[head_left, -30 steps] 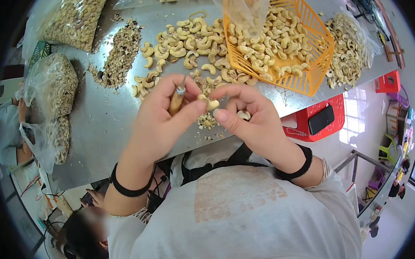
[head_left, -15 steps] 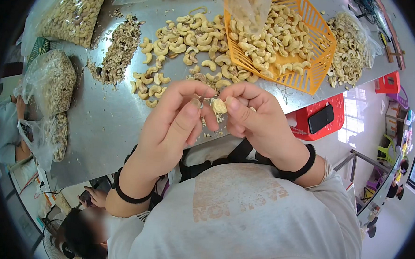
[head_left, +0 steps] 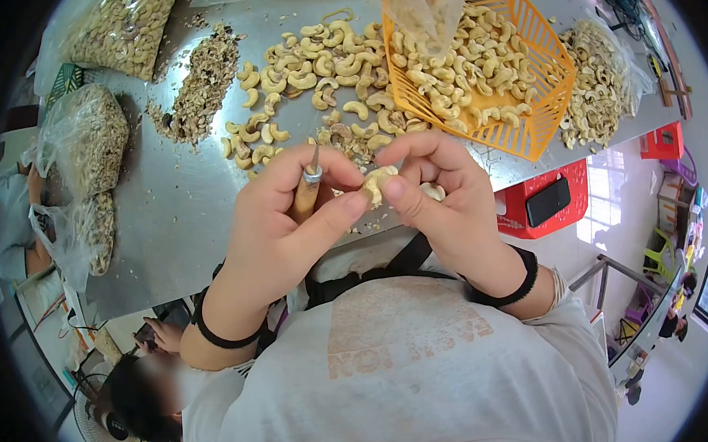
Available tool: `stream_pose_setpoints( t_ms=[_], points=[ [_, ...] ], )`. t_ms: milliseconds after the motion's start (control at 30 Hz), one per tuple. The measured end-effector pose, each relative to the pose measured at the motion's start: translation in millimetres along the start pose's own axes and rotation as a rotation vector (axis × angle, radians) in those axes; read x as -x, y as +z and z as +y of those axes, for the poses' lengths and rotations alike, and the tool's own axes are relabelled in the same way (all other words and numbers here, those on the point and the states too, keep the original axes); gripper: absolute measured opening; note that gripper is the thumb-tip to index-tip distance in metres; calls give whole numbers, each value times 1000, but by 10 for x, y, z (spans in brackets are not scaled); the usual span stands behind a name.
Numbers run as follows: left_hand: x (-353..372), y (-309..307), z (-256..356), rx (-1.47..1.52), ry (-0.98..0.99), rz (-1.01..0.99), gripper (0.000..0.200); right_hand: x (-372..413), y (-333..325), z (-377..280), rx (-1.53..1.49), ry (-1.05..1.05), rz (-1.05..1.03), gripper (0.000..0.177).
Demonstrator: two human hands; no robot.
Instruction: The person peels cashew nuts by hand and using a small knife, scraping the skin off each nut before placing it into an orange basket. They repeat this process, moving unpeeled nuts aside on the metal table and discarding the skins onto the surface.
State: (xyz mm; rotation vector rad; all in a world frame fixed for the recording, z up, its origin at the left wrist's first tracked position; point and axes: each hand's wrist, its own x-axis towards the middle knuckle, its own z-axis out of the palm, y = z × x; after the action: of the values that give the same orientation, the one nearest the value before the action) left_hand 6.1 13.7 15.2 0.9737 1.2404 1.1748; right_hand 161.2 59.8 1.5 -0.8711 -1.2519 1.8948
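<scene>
My left hand (head_left: pixel 278 225) is closed around a small peeling tool (head_left: pixel 308 188) with a wooden handle and a metal tip pointing up. Its thumb reaches toward a pale cashew nut (head_left: pixel 374 184) pinched between the thumb and fingers of my right hand (head_left: pixel 439 197). A second cashew (head_left: pixel 432 191) lies tucked under the right hand's fingers. Both hands hover just above the near edge of the steel table (head_left: pixel 179 204), over a small heap of peel scraps (head_left: pixel 350 145).
Loose cashews (head_left: pixel 314 67) lie spread behind the hands. An orange mesh basket (head_left: pixel 536 110) holds peeled nuts, with another pile (head_left: pixel 597 86) on its right. A husk heap (head_left: pixel 205 81) and plastic bags (head_left: pixel 94 139) sit left. Red stool with phone (head_left: pixel 547 203) stands below right.
The tool's tip has come back into view, upright in my left hand. Both hands stayed together, turning the cashew between the fingers.
</scene>
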Motion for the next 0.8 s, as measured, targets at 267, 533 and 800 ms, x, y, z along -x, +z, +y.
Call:
stream_pose_setpoints(
  t_ms=[267,533,800],
  points=[
    [8,-2,-39,28,20,-32,14,-25,-15,-10,-66,66,-38,19],
    [29,22,-38,102,21,-6,18,-16,-10,-50,15,115,-51,22],
    [32,2,-45,151,13,-31,17,1,9,-31,29,69,-130,25]
  ],
)
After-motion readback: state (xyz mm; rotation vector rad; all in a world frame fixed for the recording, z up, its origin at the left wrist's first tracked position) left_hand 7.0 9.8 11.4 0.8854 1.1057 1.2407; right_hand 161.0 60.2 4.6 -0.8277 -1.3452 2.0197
